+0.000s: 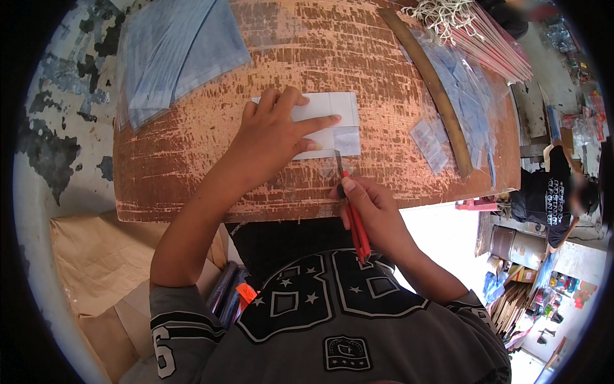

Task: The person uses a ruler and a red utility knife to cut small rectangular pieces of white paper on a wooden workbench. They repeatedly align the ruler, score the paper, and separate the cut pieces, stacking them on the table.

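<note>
My left hand [272, 131] presses down on a white rectangular card [344, 105] on the worn wooden table. Its fingers are spread, the index finger stretched along the card. At the card's lower right lies a bluish translucent plastic piece [346, 141]. My right hand [374, 208] is closed around a red-handled cutter knife [357, 224] near the table's front edge. The knife's thin blade points away from me, its tip at the card's lower edge, beside my left thumb. Whether the tip touches the card, I cannot tell.
Clear bluish plastic bags [185, 54] are stacked at the far left. A curved wooden strip [432, 83] lies at the right, with small plastic packets [428, 146], more plastic bags [467, 96] and pink sticks with white strings [489, 41] around it. Another person [553, 192] is farther right.
</note>
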Motion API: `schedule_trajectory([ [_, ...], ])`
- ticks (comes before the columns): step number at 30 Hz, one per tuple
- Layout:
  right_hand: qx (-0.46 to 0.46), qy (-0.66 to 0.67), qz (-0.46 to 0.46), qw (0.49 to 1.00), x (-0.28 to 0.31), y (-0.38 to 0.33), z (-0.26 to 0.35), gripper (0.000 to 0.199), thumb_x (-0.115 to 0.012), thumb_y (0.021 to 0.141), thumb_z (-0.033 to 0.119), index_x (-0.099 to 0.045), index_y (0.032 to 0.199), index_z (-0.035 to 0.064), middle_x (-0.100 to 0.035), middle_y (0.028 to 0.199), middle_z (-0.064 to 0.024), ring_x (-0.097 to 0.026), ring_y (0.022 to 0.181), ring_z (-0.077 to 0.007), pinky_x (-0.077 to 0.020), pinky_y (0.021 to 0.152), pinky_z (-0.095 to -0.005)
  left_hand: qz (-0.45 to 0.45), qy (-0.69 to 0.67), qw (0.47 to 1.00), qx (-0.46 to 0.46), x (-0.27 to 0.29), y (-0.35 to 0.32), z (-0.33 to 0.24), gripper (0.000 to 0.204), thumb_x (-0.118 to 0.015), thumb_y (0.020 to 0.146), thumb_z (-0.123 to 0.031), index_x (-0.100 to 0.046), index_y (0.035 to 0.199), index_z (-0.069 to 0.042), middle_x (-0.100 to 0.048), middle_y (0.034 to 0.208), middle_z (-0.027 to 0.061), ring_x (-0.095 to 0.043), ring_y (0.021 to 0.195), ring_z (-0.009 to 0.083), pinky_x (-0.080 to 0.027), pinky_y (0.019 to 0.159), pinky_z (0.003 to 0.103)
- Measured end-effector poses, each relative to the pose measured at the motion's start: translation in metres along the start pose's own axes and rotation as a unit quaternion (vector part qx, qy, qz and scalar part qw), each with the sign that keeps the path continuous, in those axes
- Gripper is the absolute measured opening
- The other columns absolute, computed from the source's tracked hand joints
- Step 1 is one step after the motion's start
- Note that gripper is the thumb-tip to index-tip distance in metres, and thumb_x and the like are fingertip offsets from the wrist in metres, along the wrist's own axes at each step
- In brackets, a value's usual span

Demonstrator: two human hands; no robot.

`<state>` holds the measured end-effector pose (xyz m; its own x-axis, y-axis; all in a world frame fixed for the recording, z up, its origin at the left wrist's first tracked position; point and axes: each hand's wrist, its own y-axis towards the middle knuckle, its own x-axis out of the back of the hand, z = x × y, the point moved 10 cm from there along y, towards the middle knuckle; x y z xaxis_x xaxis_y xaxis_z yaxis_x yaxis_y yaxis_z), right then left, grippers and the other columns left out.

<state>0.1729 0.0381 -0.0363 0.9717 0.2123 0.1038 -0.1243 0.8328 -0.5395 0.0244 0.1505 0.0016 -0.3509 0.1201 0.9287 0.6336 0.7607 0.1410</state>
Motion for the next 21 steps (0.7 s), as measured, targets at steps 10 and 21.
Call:
schedule_trajectory([
  [10,0.020,-0.011,0.001,1.000,-0.002,-0.005,-0.003,0.050,-0.048,0.119,0.045,-0.070,0.112,0.0014,-0.064,0.067,-0.0022,-0.059,0.059,-0.0090,-0.0462,0.061,-0.0269,0.005,0.000,1.000,0.002,0.000,0.001,0.000,0.055,-0.074,0.099,-0.032,-0.066,0.152,-0.045,-0.054,0.142,0.0075,-0.047,0.137,0.0297,-0.039,0.111,0.051],
  [21,-0.014,-0.028,0.011,0.999,-0.002,-0.013,-0.010,0.051,-0.046,0.119,0.047,-0.071,0.120,0.0029,-0.062,0.071,-0.0012,-0.057,0.062,-0.0066,-0.0446,0.060,-0.0237,0.024,-0.014,1.000,0.013,0.001,0.004,-0.001,0.055,-0.075,0.099,-0.028,-0.067,0.151,-0.043,-0.054,0.141,0.0096,-0.049,0.138,0.0306,-0.039,0.114,0.051],
])
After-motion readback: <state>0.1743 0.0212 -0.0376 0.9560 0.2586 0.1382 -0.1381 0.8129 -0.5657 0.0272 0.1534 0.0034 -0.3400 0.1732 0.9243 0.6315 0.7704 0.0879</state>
